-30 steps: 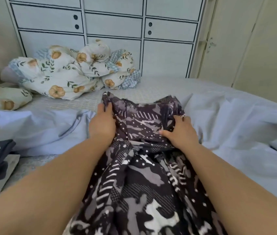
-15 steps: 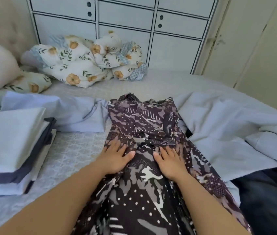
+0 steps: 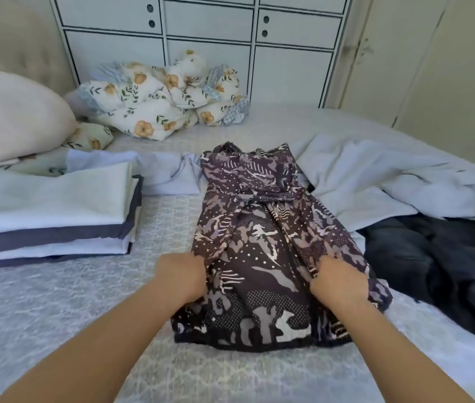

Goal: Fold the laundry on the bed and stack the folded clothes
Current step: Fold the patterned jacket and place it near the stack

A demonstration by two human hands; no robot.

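Observation:
A dark patterned dress (image 3: 259,228) lies lengthwise on the bed (image 3: 56,309), its top end far from me and its hem near me. My left hand (image 3: 181,276) grips the dress's left edge low on the skirt, fingers curled into the cloth. At the right edge of the skirt my right hand (image 3: 338,282) pinches a fold of the fabric. A stack of folded clothes (image 3: 47,213), white and light blue with a dark layer, sits on the bed to the left.
A crumpled light blue sheet (image 3: 376,181) lies right of the dress, with a dark garment (image 3: 440,266) in front of it. A floral duvet (image 3: 160,103) is bunched at the far side, and a pillow (image 3: 12,117) sits far left. White cabinets (image 3: 207,48) stand behind.
Both hands slid down the dress from its top towards the hem and apart to its side edges. They went from pressing flat to gripping the cloth. The dress now lies flatter.

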